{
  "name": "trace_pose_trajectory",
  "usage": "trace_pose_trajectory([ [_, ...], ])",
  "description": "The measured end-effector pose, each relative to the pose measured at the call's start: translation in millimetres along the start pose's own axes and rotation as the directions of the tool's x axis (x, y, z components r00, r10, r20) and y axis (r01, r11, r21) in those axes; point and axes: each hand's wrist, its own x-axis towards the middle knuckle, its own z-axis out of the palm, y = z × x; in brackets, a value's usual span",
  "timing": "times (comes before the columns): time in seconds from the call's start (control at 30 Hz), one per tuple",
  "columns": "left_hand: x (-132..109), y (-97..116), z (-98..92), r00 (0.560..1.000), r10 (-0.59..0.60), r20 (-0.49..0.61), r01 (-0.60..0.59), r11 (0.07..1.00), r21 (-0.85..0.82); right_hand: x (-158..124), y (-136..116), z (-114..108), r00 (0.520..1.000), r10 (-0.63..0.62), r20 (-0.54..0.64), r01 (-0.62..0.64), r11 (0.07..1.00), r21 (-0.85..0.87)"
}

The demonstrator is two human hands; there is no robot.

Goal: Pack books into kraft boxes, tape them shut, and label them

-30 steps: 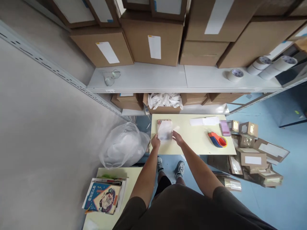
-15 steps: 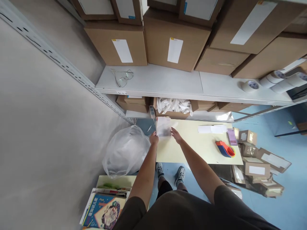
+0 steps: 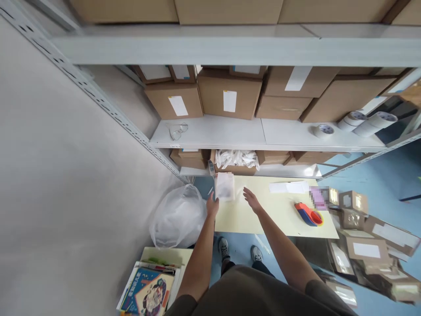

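A flat stack of pale, whitish sheets or packets (image 3: 225,186) lies at the left end of the cream table (image 3: 259,215); its exact kind is too small to make out. My left hand (image 3: 212,206) is at the stack's lower left corner, thumb and fingers apart; whether it touches the edge I cannot tell. Over the table, to the right of the stack and apart from it, my right hand (image 3: 251,200) is open with its fingers stretched out and nothing in it. A small clear or whitish piece (image 3: 239,192) lies between the stack and that hand.
Behind the table, a carton of white crumpled pieces (image 3: 235,159) sits on the low shelf. Glasses (image 3: 178,130) and tape rolls (image 3: 324,131) rest above. A red-blue tape dispenser (image 3: 309,214) and white paper strips (image 3: 289,187) lie rightward. A plastic bag (image 3: 177,217) stands left, books (image 3: 146,289) nearer.
My right hand has moved right, away from the stack. My left hand's grip at the stack's edge has loosened, its fingers now spread. The view has tilted up, showing a higher shelf.
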Motion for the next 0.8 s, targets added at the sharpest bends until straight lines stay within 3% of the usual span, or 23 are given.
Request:
trace_pose_trajectory([
  [0.13, -44, 19, -13.0, 0.998, 0.010, -0.062, -0.015, 0.996, -0.085, -25, 1, -22, 0.994, -0.087, 0.068, 0.091, 0.995, -0.047],
  [0.23, -92, 23, -17.4, 0.993, -0.001, -0.114, -0.015, 0.991, -0.134, -39, 0, -37, 0.969, -0.196, 0.150, 0.221, 0.958, -0.181],
  [0.37, -181, 13, -13.1, 0.972, -0.117, -0.204, 0.082, 0.982, -0.169, -63, 1, -56, 0.891, -0.330, 0.312, 0.436, 0.813, -0.386],
  [0.47, -259, 0, -7.2, 0.930, -0.225, -0.289, 0.165, 0.962, -0.217, -83, 7, -60, 0.836, -0.325, 0.443, 0.509, 0.761, -0.402],
  [0.57, -334, -15, -10.7, 0.875, -0.322, -0.362, 0.226, 0.932, -0.283, -112, 15, -43, 0.788, -0.292, 0.543, 0.545, 0.741, -0.393],
  [0.67, -404, -36, -28.3, 0.794, -0.418, -0.442, 0.269, 0.893, -0.361, -156, 23, -4, 0.707, -0.256, 0.659, 0.590, 0.727, -0.351],
  [0.8, -490, -74, -55.1, 0.651, -0.522, -0.551, 0.254, 0.834, -0.490, -228, 33, 58, 0.513, -0.158, 0.844, 0.674, 0.683, -0.282],
])
